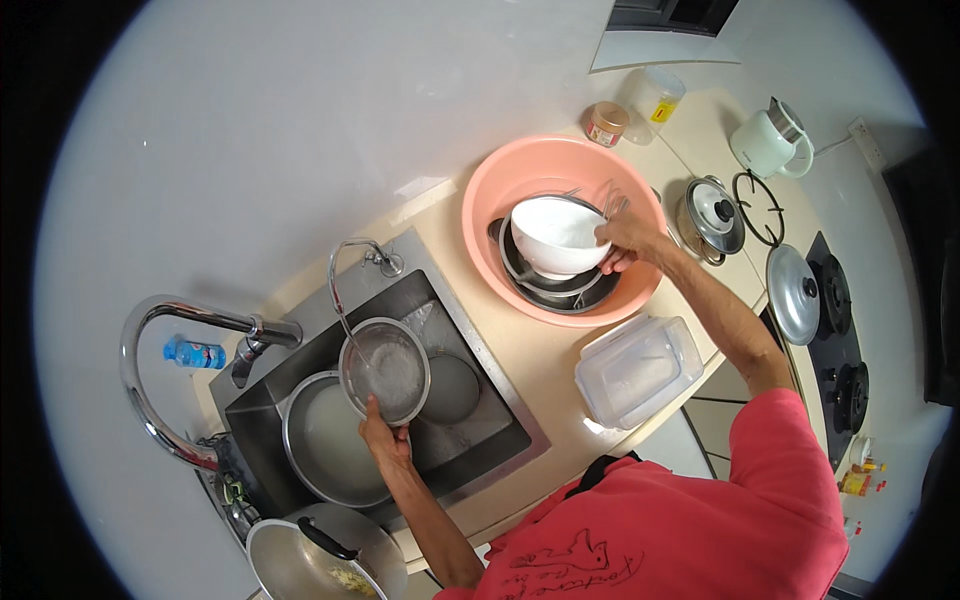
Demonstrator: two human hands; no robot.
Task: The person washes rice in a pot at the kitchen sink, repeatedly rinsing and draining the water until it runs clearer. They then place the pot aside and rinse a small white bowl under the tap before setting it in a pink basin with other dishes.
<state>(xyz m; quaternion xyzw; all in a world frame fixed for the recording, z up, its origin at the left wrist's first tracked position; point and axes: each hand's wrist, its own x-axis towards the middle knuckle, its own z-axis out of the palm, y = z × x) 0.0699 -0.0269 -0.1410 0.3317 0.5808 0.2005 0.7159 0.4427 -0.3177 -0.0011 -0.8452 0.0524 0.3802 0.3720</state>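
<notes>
My left hand (387, 441) grips the rim of a metal bowl (385, 371) over the sink (480, 450). Water from the slim curved tap (335, 285) runs into that bowl. Below it, a wide metal basin (330, 450) in the sink holds cloudy water. My right hand (626, 238) has the rim of a white bowl (559, 234) between thumb and fingers. The white bowl is over a pink plastic tub (487, 157), above dark and metal bowls (532, 289) lying in it; whether it touches them I cannot tell. Some thin metal utensils (615, 202) poke out beside it.
A large chrome faucet (150, 315) arches at the left, near a blue bottle (196, 353). A big pot (281, 551) stands front left. Clear plastic containers (637, 371) lie right of the sink. Toward the stove (832, 352) are a lidded pot (709, 217), a loose lid (791, 296) and a kettle (765, 142).
</notes>
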